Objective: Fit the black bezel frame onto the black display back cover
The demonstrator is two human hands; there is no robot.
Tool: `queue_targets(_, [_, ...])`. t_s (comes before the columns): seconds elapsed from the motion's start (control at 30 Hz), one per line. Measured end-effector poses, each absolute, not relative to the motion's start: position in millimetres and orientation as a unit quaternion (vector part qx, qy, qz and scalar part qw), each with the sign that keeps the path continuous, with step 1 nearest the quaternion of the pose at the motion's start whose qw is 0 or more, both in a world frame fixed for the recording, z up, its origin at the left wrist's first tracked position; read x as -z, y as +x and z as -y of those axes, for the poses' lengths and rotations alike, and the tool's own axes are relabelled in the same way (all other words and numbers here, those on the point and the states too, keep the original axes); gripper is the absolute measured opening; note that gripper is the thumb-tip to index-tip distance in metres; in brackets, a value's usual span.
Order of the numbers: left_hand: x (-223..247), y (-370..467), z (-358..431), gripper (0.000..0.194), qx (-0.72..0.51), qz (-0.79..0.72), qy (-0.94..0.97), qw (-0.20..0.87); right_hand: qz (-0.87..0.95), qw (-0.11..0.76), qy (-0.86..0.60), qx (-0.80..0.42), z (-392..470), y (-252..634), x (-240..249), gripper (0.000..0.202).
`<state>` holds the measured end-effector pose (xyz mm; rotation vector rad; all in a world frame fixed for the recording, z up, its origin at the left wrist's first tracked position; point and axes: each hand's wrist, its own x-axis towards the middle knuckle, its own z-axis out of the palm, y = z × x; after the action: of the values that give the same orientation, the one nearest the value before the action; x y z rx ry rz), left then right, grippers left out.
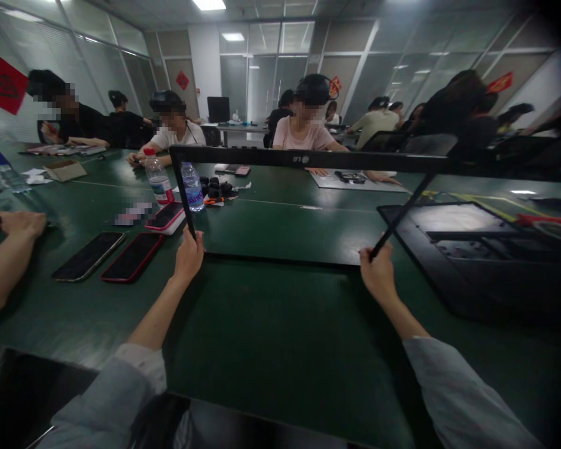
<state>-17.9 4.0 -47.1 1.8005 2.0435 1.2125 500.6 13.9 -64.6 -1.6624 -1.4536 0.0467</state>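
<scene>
Grey sleeves (467,386), lower corners. Black frame (257,156), centre: long axis left-right, logo edge uppermost, far right end obscured by dark blur. Left fingers (199,239) and right fingers (366,255), I see, closed round its sides.

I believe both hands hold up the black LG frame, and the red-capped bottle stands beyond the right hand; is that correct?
Not quite: the head view shows the red-capped bottle standing beyond the left hand, not the right hand; both hands do hold up the black LG frame.
</scene>
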Motion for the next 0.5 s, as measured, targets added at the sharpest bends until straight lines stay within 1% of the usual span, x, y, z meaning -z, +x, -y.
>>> queue_targets(0.1, [51, -19, -5, 0.059, -0.376, -0.686, 0.62, 0.064, 0.601, 0.418, -0.678, -0.054, -25, 510, 81, 0.064])
queue_targets(0.23, [53, -21, -6, 0.057, -0.344, -0.671, 0.657, 0.013, 0.625, 0.397, -0.672, -0.017, -37, 521, 95, 0.047])
queue_targets(0.33, [53, -24, -8, 0.05, -0.292, -0.71, 0.641, -0.009, 0.646, 0.379, -0.663, 0.002, -45, 529, 102, 0.039])
queue_targets(0.43, [54, -29, -10, 0.043, -0.251, -0.741, 0.623, -0.011, 0.655, 0.361, -0.664, 0.003, -50, 535, 108, 0.035])
queue_targets(0.5, [55, -31, -11, 0.042, -0.241, -0.751, 0.614, -0.003, 0.659, 0.353, -0.664, 0.004, -51, 536, 110, 0.036])
